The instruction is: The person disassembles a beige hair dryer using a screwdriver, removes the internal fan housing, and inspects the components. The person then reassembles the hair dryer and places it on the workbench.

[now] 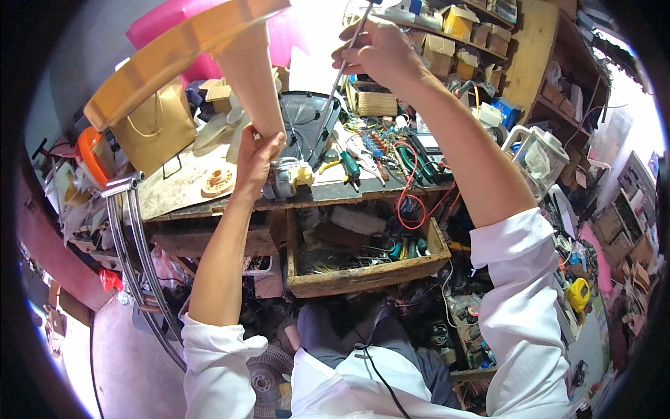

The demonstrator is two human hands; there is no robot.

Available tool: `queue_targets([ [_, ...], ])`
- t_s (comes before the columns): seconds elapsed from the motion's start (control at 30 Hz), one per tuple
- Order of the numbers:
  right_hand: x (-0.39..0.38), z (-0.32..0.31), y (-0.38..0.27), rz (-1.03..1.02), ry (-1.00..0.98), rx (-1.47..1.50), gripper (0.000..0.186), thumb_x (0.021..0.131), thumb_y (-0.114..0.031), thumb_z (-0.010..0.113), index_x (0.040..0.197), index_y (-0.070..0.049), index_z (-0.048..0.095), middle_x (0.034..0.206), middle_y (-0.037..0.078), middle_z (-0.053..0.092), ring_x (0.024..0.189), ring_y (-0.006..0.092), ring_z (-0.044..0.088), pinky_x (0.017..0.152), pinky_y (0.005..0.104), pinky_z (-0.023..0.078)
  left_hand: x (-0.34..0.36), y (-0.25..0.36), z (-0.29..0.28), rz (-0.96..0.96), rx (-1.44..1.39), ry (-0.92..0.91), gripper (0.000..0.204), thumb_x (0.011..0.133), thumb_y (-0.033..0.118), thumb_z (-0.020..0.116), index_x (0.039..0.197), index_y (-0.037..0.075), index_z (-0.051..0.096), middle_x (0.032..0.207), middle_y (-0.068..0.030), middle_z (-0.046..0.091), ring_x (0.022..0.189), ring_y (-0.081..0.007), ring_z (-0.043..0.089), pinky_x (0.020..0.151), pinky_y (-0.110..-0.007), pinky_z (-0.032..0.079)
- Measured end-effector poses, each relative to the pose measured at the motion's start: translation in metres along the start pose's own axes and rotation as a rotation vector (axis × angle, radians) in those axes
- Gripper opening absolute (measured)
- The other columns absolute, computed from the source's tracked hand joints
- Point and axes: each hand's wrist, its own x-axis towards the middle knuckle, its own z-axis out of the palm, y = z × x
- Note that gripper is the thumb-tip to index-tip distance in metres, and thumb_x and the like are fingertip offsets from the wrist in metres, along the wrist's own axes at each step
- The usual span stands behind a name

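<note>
My left hand [258, 157] is closed round the lower end of a cream tube [241, 70] that has a wide yellow-orange rim [153, 56] at its top, raised above the bench. My right hand [370, 52] grips a thin metal rod [336, 91] that slants down to the right of the tube. Below the rod lies a dark plastic panel [300, 122]. Just right of my left hand sits a small motor [286, 178] with a pale yellow end, on the bench's front edge.
The bench [167, 199] holds pliers, screwdrivers [349, 167], red leads, a paper bag [153, 133] and a round tan part [218, 180]. Below, a wooden drawer [366, 276] of tools stands open. Bent chrome tubes [132, 230] stand at left; cluttered shelves [447, 31] rise behind.
</note>
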Motion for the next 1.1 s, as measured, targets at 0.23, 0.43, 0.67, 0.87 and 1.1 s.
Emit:
queue_targets([
  [0.23,-0.007,-0.004,0.036,-0.066,0.097,-0.097,0.019,0.091,0.002,0.067,0.109,0.008,0.062,0.096,0.019,0.074,0.087,0.0237,0.077,0.075,0.0332,0.066,0.004,-0.01,-0.001,0.035,0.021,-0.017,0.061,0.094,0.019,0.076,0.139,0.0,0.039,0.113,-0.0129,0.067,0.099,-0.0152,0.068,0.085,-0.028,0.055],
  [0.43,-0.023,-0.01,0.07,-0.067,0.228,-0.089,0.012,0.086,0.0,0.066,0.096,0.006,0.063,0.086,0.017,0.074,0.079,0.0222,0.077,0.069,0.0335,0.064,0.009,-0.02,-0.005,0.14,0.235,0.028,0.065,0.095,0.023,0.075,0.139,-0.004,0.035,0.122,-0.018,0.064,0.104,-0.0154,0.067,0.084,-0.03,0.055],
  [0.67,-0.068,-0.018,0.115,0.184,0.415,-0.036,0.009,0.091,0.002,0.069,0.094,0.0,0.061,0.085,0.012,0.074,0.078,0.0176,0.075,0.068,0.0301,0.064,0.003,-0.015,-0.003,0.149,0.15,-0.022,0.061,0.096,0.025,0.075,0.137,-0.003,0.039,0.12,-0.0172,0.065,0.103,-0.0161,0.067,0.082,-0.028,0.054],
  [0.87,-0.082,-0.028,0.122,0.091,0.464,0.079,0.009,0.093,0.005,0.067,0.093,-0.002,0.06,0.086,0.009,0.074,0.082,0.0159,0.076,0.068,0.028,0.063,0.005,-0.015,-0.003,0.178,0.328,0.023,0.061,0.096,0.026,0.074,0.137,-0.004,0.039,0.12,-0.0176,0.066,0.103,-0.0188,0.068,0.086,-0.031,0.054],
  [1.1,-0.087,-0.023,0.122,0.051,0.497,0.141,0.01,0.094,0.005,0.066,0.093,-0.004,0.061,0.088,0.007,0.074,0.085,0.0137,0.075,0.072,0.0275,0.063,0.0,-0.008,-0.006,0.097,0.167,-0.007,0.065,0.097,0.033,0.073,0.138,-0.004,0.038,0.124,-0.0202,0.064,0.113,-0.0231,0.065,0.093,-0.036,0.053],
])
